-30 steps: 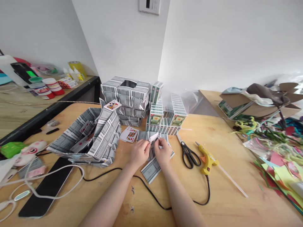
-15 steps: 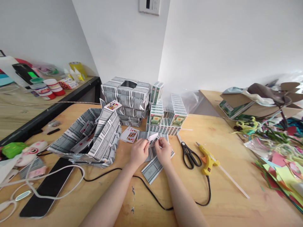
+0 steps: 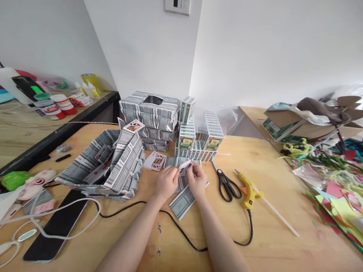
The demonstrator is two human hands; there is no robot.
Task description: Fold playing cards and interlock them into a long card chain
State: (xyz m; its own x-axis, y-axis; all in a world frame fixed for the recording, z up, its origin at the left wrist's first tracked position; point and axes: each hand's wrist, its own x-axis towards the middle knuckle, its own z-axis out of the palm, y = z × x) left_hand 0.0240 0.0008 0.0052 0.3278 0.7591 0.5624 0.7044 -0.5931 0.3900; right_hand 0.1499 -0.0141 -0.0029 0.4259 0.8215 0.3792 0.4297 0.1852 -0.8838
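Note:
Between my two hands is a white-faced playing card [image 3: 185, 167], tilted above the table. My left hand [image 3: 167, 183] pinches its left edge, and my right hand [image 3: 197, 180] grips its right side. Under and around my hands lie grey-patterned cards face down, one of them a card [image 3: 183, 203] slanting toward me. Left of my hands is a small fan of face-up cards [image 3: 155, 161] with a king on top. Farther left stands an open basket [image 3: 124, 166] built of folded cards, with loose cards inside it.
Behind are a card-covered box [image 3: 153, 113] and stacked green card packs [image 3: 187, 141]. To the right lie black-handled scissors [image 3: 227, 186] and a yellow glue gun [image 3: 249, 192], its cord crossing under my forearms. A phone [image 3: 56, 226] and white cable lie left; coloured paper scraps [image 3: 337, 204] lie far right.
The card between my hands has tipped slightly, its face now at a flatter angle. Both hands stay in nearly the same place. The camera view has shifted a little.

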